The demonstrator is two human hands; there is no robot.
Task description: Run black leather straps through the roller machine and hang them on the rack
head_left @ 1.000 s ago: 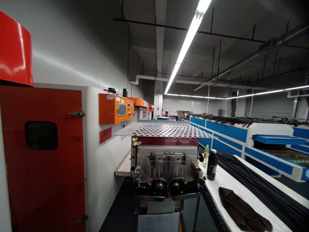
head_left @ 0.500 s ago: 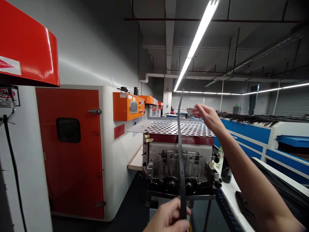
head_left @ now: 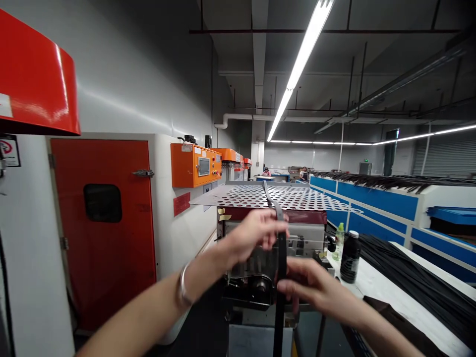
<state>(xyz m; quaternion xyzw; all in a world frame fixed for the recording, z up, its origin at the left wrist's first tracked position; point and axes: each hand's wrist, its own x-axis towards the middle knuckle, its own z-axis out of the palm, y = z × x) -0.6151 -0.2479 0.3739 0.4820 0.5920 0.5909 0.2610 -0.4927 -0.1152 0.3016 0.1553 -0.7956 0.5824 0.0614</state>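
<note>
A long, narrow black belt strap (head_left: pixel 281 248) with small holes hangs upright in front of me, and its far end lies over a perforated metal sheet (head_left: pixel 241 196). My left hand (head_left: pixel 256 230), with a silver bangle on the wrist, is closed around the strap's upper part, near the front edge of the sheet. Lower down, my right hand (head_left: pixel 316 285) pinches the same strap between thumb and fingers. The strap's lower end runs out of view at the bottom. Behind both hands stands a machine (head_left: pixel 256 287) with rollers, partly hidden by them.
On the right, a white table (head_left: pixel 409 297) holds a dark bottle (head_left: pixel 350 258), a green-capped clear bottle (head_left: pixel 338 243) and a bundle of black straps (head_left: pixel 394 260). An orange control box (head_left: pixel 186 166) juts from the left. Two people are far back.
My left hand has moved up the strap from the bottom. My raised right hand has come down and taken hold of the strap below the left. The strap's top end has dropped to the sheet.
</note>
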